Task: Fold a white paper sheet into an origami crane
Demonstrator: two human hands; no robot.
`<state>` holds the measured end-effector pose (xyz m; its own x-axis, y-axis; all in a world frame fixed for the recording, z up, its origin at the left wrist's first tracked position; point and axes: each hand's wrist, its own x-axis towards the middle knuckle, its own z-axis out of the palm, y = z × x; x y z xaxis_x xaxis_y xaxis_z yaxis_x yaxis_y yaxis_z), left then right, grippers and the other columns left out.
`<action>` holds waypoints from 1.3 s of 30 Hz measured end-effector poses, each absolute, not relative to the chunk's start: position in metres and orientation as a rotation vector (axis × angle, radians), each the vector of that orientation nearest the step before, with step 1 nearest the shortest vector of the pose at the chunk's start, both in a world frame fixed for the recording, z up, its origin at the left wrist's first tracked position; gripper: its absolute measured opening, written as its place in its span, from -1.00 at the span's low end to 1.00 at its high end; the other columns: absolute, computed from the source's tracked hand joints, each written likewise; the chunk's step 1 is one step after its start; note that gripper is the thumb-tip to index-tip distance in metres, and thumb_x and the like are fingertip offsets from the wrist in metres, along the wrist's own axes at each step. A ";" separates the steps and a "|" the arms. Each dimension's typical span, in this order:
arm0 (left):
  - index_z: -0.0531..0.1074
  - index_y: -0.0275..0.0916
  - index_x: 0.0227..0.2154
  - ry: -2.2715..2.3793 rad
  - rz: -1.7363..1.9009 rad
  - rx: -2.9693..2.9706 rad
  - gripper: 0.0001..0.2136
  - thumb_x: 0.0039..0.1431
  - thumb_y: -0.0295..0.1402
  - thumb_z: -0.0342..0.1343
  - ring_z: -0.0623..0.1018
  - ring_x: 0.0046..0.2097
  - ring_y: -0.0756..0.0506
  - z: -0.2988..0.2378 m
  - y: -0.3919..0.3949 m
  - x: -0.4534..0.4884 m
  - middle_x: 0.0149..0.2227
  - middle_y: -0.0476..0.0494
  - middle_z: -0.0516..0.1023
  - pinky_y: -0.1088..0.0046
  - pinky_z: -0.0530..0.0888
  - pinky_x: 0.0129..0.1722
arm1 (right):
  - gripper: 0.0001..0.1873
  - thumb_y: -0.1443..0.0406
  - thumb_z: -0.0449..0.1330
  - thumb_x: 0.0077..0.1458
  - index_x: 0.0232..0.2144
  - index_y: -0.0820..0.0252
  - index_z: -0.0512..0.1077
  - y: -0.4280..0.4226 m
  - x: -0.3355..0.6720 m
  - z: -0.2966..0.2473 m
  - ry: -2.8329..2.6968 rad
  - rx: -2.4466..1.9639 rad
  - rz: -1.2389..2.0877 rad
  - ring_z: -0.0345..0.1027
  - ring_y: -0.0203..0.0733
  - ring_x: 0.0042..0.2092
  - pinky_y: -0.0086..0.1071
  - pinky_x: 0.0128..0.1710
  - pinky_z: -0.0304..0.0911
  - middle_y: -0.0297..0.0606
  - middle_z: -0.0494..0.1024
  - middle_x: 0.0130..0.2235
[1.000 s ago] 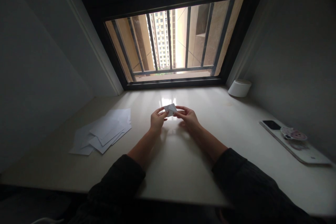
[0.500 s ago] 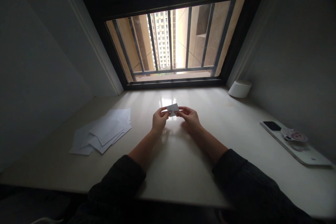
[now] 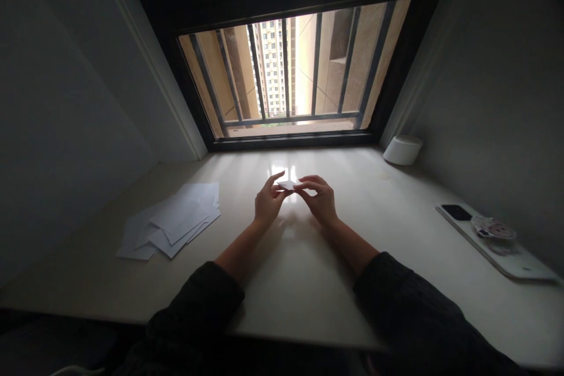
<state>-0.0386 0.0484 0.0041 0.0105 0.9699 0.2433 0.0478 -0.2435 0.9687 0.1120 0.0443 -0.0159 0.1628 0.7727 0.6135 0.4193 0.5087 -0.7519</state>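
"Two hands meet over the counter (image 3: 299, 288); what do we have between them?"

"We have a small paper (image 3: 288, 185), thin and pale, seen at a slant with a pointed left end. Any creases are too fine for us to make out."

"How firmly do we have it?"

"Both hands are closed on it by the fingertips. Our left hand (image 3: 267, 203) pinches the near edge, with its index finger lifted clear and curving toward the window. Our right hand (image 3: 324, 202) pinches the right side, thumb and index finger bowed into a loop, the other fingers arched above."

"And our arms?"

"We reach forward from both sides, the bare forearms slanting inward, wrists slightly bent, dark cloth sleeves (image 3: 409, 294) pushed back."

"What lies around us?"

"We see the counter's smooth, glossy stone-like top catching window light just beyond the paper. Loose white sheets (image 3: 180, 211), flat and crisp-cornered, overlap on the left. On the right lies a long pale phone (image 3: 529, 263) with a rounded cartoon attachment (image 3: 494, 227). Farther back, a smooth white tub (image 3: 402, 150) sits near the dark window frame (image 3: 286, 142), and straight bars (image 3: 316, 64) cross the view outside."
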 end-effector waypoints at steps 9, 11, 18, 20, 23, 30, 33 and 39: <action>0.54 -0.20 -0.35 0.982 1.355 1.575 -0.80 -0.10 -0.28 0.28 0.58 -0.18 -0.13 0.001 0.054 -0.040 -0.28 -0.13 0.61 0.31 0.46 -0.09 | -0.90 0.19 0.23 0.04 -0.39 -0.04 0.56 0.044 0.113 -0.015 -1.463 -1.105 0.233 0.33 -0.13 -0.21 -0.22 -0.21 0.29 -0.25 0.47 -0.24; 0.55 -0.18 -0.34 1.032 1.346 1.571 -0.79 -0.10 -0.27 0.28 0.58 -0.21 -0.13 0.001 0.054 -0.041 -0.30 -0.14 0.61 0.30 0.46 -0.10 | -0.90 0.19 0.24 0.03 -0.39 -0.04 0.57 0.044 0.113 -0.014 -1.466 -1.116 0.200 0.32 -0.12 -0.21 -0.20 -0.20 0.28 -0.25 0.47 -0.24; 0.55 -0.20 -0.33 0.990 1.370 1.587 -0.77 -0.07 -0.23 0.26 0.58 -0.18 -0.14 0.001 0.055 -0.042 -0.27 -0.16 0.61 0.31 0.45 -0.08 | -0.88 0.15 0.25 0.00 -0.40 -0.02 0.57 0.045 0.112 -0.014 -1.438 -1.120 0.261 0.30 -0.15 -0.26 -0.25 -0.27 0.27 -0.24 0.45 -0.30; 0.55 -0.21 -0.32 0.970 1.374 1.594 -0.77 -0.07 -0.23 0.26 0.57 -0.17 -0.14 0.001 0.056 -0.043 -0.26 -0.16 0.61 0.31 0.45 -0.07 | -0.83 0.11 0.28 -0.05 -0.40 0.01 0.57 0.048 0.111 -0.016 -1.397 -1.105 0.372 0.32 -0.18 -0.29 -0.28 -0.29 0.28 -0.25 0.47 -0.31; 0.55 -0.23 -0.34 0.952 1.382 1.583 -0.77 -0.08 -0.24 0.27 0.57 -0.19 -0.14 -0.003 0.060 -0.044 -0.28 -0.16 0.60 0.30 0.45 -0.10 | -0.74 0.07 0.33 -0.16 -0.42 0.07 0.57 0.053 0.111 -0.018 -1.313 -1.088 0.622 0.38 -0.18 -0.31 -0.26 -0.24 0.29 -0.27 0.54 -0.33; 0.53 -0.26 -0.40 0.942 1.415 1.407 -0.78 -0.10 -0.24 0.29 0.57 -0.25 -0.11 -0.005 0.063 -0.044 -0.35 -0.15 0.60 0.34 0.45 -0.17 | -0.61 0.08 0.40 -0.33 -0.41 0.16 0.59 0.052 0.109 -0.014 -1.129 -1.041 1.026 0.48 -0.05 -0.29 -0.22 -0.22 0.33 -0.18 0.62 -0.37; 0.51 -0.26 -0.41 0.973 1.400 1.314 -0.78 -0.11 -0.24 0.29 0.57 -0.26 -0.10 -0.006 0.063 -0.043 -0.37 -0.15 0.60 0.36 0.44 -0.21 | -0.64 0.10 0.41 -0.34 -0.42 0.15 0.59 0.054 0.109 -0.017 -1.100 -1.003 1.066 0.49 -0.03 -0.25 -0.21 -0.16 0.33 -0.18 0.63 -0.37; 0.49 -0.28 -0.41 0.934 1.418 1.218 -0.78 -0.10 -0.26 0.29 0.57 -0.24 -0.10 -0.008 0.060 -0.039 -0.34 -0.16 0.60 0.32 0.43 -0.15 | -0.65 0.15 0.43 -0.35 -0.41 0.15 0.59 0.058 0.107 -0.023 -1.027 -0.933 1.138 0.48 -0.05 -0.22 -0.20 -0.11 0.31 -0.19 0.63 -0.34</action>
<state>-0.0389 0.0603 -0.0076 0.0122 0.9790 0.2037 -0.2000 -0.1972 0.9597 0.1067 0.0584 -0.0231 0.1089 0.9818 0.1554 -0.2549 0.1787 -0.9503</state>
